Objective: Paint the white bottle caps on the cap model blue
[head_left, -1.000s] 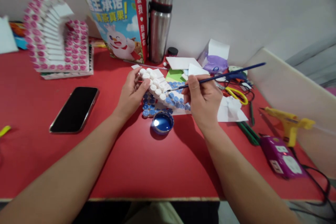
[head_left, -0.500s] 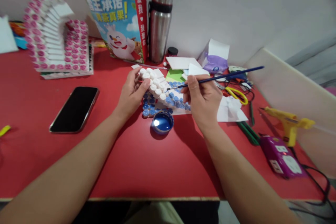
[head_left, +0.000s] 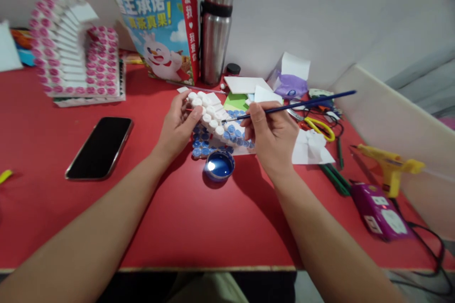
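Note:
My left hand (head_left: 177,123) grips the upper left end of a craft model (head_left: 213,122) made of white rolled discs, some painted blue at its lower right. A paintbrush (head_left: 302,105) with a dark blue handle is pinched in my right hand (head_left: 275,137). Its bristle tip is at the white discs beside the blue ones; whether it touches them I cannot tell. Just below the model stands a small open pot of blue paint (head_left: 219,165). More blue-topped discs (head_left: 201,144) show under and behind the model.
A pink-and-white disc model (head_left: 74,47), a printed bag (head_left: 159,23) and a steel flask (head_left: 216,33) stand at the back. A phone (head_left: 100,147) lies left. Right are yellow-handled scissors (head_left: 321,129), a yellow glue gun (head_left: 391,163) and a purple power box (head_left: 380,210) with cables.
The brush tip has shifted slightly left along the white discs, with my right hand moving a little left. My left hand keeps its hold on the model.

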Tool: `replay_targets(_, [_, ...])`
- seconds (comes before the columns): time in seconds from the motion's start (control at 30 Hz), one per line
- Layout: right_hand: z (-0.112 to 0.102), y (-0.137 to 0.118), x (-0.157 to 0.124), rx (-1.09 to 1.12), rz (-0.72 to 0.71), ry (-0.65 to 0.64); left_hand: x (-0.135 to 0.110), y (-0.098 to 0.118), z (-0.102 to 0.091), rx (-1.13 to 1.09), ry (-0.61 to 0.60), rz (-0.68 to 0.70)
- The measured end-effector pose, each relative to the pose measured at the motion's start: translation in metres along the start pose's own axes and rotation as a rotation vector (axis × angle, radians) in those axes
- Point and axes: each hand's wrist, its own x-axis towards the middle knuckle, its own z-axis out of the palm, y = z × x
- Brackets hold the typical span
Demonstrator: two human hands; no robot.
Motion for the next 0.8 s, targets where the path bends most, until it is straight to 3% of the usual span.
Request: replay_targets(0.8, [-0.005,-0.0053,-0.002,-0.079,-0.068,-0.001,0.0001,0.0023,-0.0007,-0.018,-0.017,-0.01])
